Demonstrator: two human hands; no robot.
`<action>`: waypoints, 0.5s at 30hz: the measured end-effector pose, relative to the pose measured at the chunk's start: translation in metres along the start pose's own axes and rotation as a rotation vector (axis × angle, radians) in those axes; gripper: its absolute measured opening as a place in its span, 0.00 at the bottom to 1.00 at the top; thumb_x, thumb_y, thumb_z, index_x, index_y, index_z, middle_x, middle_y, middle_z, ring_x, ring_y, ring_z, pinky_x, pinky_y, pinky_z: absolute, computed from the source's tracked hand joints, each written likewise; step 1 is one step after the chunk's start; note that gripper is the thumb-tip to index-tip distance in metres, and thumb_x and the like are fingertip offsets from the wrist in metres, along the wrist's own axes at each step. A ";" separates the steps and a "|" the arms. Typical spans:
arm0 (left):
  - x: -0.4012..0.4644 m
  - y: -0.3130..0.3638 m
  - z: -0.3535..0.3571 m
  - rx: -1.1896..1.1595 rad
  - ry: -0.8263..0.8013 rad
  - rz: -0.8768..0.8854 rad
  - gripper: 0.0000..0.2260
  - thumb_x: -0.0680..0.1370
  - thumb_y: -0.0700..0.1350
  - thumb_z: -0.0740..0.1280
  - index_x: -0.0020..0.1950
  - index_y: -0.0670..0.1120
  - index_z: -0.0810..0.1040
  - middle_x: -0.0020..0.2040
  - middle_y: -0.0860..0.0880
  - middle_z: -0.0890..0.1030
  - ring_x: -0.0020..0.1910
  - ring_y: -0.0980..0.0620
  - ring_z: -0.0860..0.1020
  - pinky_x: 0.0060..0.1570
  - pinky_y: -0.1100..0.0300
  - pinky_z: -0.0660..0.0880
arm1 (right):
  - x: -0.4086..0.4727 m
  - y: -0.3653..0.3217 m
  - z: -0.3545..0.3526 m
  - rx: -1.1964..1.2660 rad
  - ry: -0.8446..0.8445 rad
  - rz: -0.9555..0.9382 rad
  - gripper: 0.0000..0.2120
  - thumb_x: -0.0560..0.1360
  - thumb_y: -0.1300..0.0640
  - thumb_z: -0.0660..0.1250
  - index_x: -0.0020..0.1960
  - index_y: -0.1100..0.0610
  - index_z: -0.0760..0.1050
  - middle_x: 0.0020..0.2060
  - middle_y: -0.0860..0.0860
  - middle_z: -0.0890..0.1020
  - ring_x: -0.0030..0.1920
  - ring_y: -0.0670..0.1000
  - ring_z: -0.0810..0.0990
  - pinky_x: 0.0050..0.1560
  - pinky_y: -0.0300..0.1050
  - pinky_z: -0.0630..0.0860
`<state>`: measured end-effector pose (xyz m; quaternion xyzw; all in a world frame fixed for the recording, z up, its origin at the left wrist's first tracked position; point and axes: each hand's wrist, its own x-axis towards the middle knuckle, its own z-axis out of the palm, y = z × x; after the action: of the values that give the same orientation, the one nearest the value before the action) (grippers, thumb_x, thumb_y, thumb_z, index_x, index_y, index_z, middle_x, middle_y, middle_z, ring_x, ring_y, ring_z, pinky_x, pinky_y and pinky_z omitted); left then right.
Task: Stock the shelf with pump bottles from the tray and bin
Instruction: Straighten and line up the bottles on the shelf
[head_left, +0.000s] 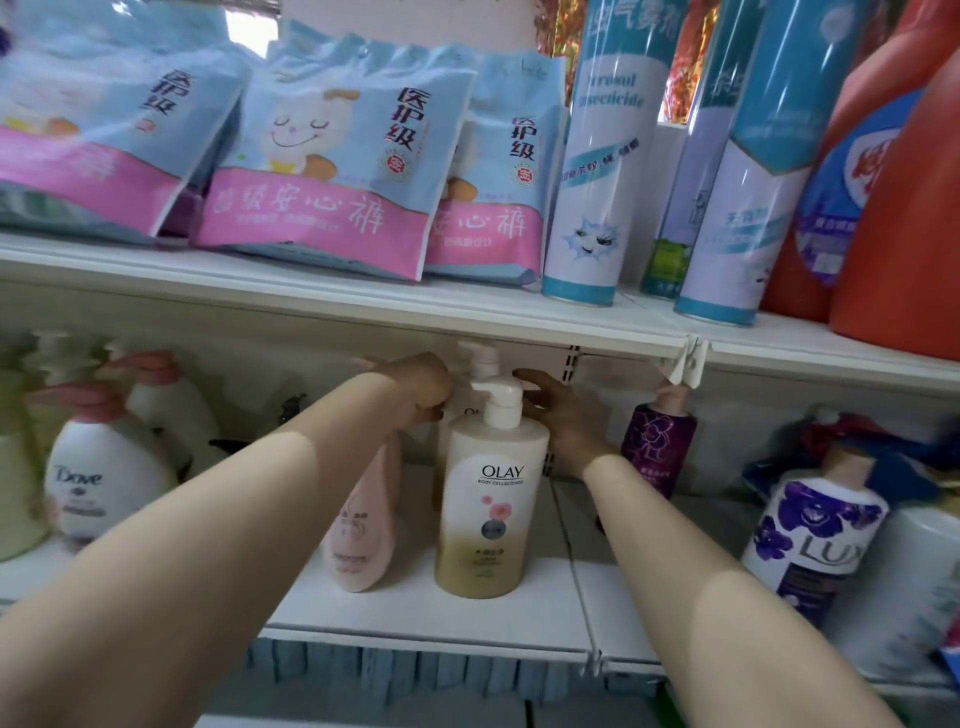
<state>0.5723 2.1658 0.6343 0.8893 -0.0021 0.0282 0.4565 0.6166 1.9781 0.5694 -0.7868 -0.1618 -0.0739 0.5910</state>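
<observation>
A cream and gold Olay pump bottle (492, 499) stands upright at the front of the lower shelf (415, 608). Right behind it stands a second pump bottle (480, 364), of which only the white pump and a bit of shoulder show. My left hand (423, 389) has its fingers curled against that rear bottle's left shoulder. My right hand (558, 413) curls round its right side near the pump. A pink pump bottle (363, 525) leans left of the front Olay bottle, partly hidden by my left forearm.
A Dove bottle (98, 483) and other pump bottles fill the shelf's left. A purple bottle (657, 441) and a Lux bottle (815, 530) stand on the right. The upper shelf (363, 296), close above the pumps, carries blue-pink packs (332, 156), aerosol cans (597, 171) and orange jugs (904, 208).
</observation>
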 end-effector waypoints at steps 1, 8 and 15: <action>0.004 -0.006 0.001 -0.245 0.063 -0.129 0.09 0.82 0.38 0.58 0.51 0.38 0.77 0.51 0.43 0.79 0.39 0.51 0.75 0.37 0.69 0.73 | -0.003 0.000 0.001 0.058 -0.003 0.030 0.14 0.78 0.62 0.68 0.63 0.59 0.75 0.56 0.61 0.81 0.49 0.52 0.80 0.47 0.39 0.77; 0.011 -0.021 0.020 -0.596 0.103 -0.252 0.06 0.77 0.35 0.59 0.45 0.41 0.74 0.47 0.39 0.76 0.46 0.45 0.75 0.47 0.53 0.73 | -0.011 0.001 0.012 0.353 0.039 0.136 0.15 0.78 0.66 0.66 0.64 0.66 0.74 0.60 0.66 0.79 0.52 0.56 0.79 0.46 0.41 0.78; -0.006 -0.018 0.024 -0.764 0.078 -0.234 0.08 0.80 0.35 0.57 0.48 0.42 0.75 0.52 0.41 0.80 0.50 0.46 0.77 0.52 0.55 0.74 | -0.017 0.003 0.005 0.348 0.025 0.208 0.15 0.77 0.64 0.68 0.64 0.61 0.75 0.56 0.61 0.83 0.44 0.55 0.83 0.37 0.43 0.80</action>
<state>0.5675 2.1567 0.6055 0.6479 0.1062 0.0071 0.7543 0.6015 1.9795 0.5602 -0.6844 -0.0825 0.0070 0.7244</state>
